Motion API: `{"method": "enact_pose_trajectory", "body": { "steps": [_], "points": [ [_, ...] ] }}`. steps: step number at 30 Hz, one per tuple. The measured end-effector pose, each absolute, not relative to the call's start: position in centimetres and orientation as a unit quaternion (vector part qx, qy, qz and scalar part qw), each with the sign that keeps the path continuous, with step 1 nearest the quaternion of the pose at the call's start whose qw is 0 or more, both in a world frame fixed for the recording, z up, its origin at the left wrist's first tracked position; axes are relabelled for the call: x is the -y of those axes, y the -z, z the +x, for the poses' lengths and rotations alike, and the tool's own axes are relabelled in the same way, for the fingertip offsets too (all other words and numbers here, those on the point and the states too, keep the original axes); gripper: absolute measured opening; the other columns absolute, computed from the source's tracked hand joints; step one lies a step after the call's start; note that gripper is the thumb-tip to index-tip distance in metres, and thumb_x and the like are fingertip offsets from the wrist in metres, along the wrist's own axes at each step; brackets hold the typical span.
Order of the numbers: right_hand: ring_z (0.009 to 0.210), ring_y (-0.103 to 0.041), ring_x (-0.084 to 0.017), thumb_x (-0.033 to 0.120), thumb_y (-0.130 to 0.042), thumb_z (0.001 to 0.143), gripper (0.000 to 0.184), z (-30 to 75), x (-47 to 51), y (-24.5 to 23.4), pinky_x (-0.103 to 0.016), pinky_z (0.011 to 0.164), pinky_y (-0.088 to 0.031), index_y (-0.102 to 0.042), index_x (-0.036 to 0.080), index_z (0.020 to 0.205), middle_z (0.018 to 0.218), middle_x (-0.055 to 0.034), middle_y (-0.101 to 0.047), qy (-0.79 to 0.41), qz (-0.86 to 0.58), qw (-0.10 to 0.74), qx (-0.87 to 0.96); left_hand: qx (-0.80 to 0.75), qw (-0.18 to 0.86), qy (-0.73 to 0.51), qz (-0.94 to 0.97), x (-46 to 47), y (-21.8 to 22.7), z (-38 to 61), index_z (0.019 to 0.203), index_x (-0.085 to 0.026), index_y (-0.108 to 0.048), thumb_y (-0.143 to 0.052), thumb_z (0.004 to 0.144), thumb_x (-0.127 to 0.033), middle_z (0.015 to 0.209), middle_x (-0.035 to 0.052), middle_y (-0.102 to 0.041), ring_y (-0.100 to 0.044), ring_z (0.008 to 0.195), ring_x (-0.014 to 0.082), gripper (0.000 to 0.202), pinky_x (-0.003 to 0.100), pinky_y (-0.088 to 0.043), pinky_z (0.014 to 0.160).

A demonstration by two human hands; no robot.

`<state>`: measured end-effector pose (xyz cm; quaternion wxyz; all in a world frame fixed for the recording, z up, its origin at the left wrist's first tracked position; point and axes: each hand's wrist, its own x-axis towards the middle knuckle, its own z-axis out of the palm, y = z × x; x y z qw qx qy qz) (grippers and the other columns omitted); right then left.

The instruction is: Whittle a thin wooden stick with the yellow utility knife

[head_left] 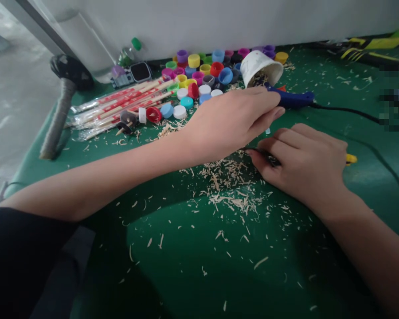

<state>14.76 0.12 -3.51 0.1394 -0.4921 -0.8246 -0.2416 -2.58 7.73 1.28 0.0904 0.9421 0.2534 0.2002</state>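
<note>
My left hand (229, 117) reaches across the table with its fingers closed at the blue handle of a corded soldering iron (295, 99). The iron's front end is hidden behind my fingers and by the tipped white cup (259, 66), which has wood shavings inside. My right hand (302, 159) is closed around a knife (351, 159); a yellow end shows behind the fist and a thin dark part in front of the thumb. Most of the knife is covered by my fingers. Below both hands lie pale wood shavings (229, 181).
Colourful bottle caps (216, 68) cluster at the back. Wrapped wooden chopsticks (119, 104) lie left of them, near a mallet-like tool (61, 102) and a watch-like device (140, 71). Yellow-and-black tools (369, 48) rest at back right. The iron's black cord (352, 111) runs rightward over the green table (186, 279).
</note>
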Motion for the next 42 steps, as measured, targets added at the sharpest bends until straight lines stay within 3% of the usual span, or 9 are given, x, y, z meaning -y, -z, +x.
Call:
{"method": "enact_pose_trajectory", "body": {
  "steps": [15,19,26,30,42],
  "points": [
    [0.069,-0.053,-0.019,0.036,-0.047,0.09,0.028,14.64,-0.17,3.54,-0.031,0.051,-0.024,-0.062,0.02,0.072,0.071,-0.0034,-0.065,0.238,-0.506,0.107,0.822,-0.226,0.101,-0.184,0.951,-8.17,-1.28,-2.54,0.092,-0.012,-0.057,-0.025,0.101,-0.026,0.089,0.0071,-0.059,-0.052,0.077,0.015,0.036,0.03,-0.032,0.063],
    [0.067,-0.052,-0.018,0.036,-0.048,0.09,0.028,14.59,-0.15,3.51,-0.03,0.05,-0.025,-0.061,0.02,0.071,0.068,-0.0021,-0.063,0.265,-0.484,0.13,0.824,-0.224,0.107,-0.189,0.95,-8.02,-1.28,-2.54,0.088,-0.012,-0.058,-0.028,0.1,-0.025,0.082,0.005,-0.056,-0.049,0.073,0.0137,0.035,0.029,-0.029,0.06],
    [0.071,-0.051,-0.02,0.038,-0.044,0.092,0.03,14.73,-0.17,3.61,-0.031,0.053,-0.025,-0.063,0.021,0.075,0.072,-0.0047,-0.064,0.23,-0.514,0.099,0.82,-0.226,0.112,-0.199,0.947,-7.9,-1.36,-2.55,0.079,-0.015,-0.057,-0.03,0.099,-0.028,0.075,0.0033,-0.055,-0.049,0.07,0.0137,0.036,0.03,-0.029,0.058],
    [0.067,-0.05,-0.018,0.039,-0.047,0.09,0.03,14.85,-0.33,3.85,-0.03,0.051,-0.024,-0.061,0.021,0.071,0.066,-0.0018,-0.062,0.263,-0.495,0.133,0.818,-0.238,0.106,-0.19,0.946,-7.92,-1.35,-2.51,0.079,-0.016,-0.057,-0.03,0.099,-0.027,0.078,0.0043,-0.058,-0.051,0.071,0.0144,0.035,0.031,-0.028,0.058],
    [0.069,-0.054,-0.019,0.036,-0.047,0.091,0.028,14.79,0.03,3.36,-0.031,0.05,-0.027,-0.064,0.02,0.075,0.07,-0.0037,-0.065,0.236,-0.504,0.119,0.822,-0.236,0.094,-0.166,0.953,-8.23,-1.28,-2.85,0.093,-0.014,-0.057,-0.027,0.098,-0.025,0.094,0.0091,-0.06,-0.052,0.075,0.0163,0.032,0.032,-0.031,0.058]
  ]
}}
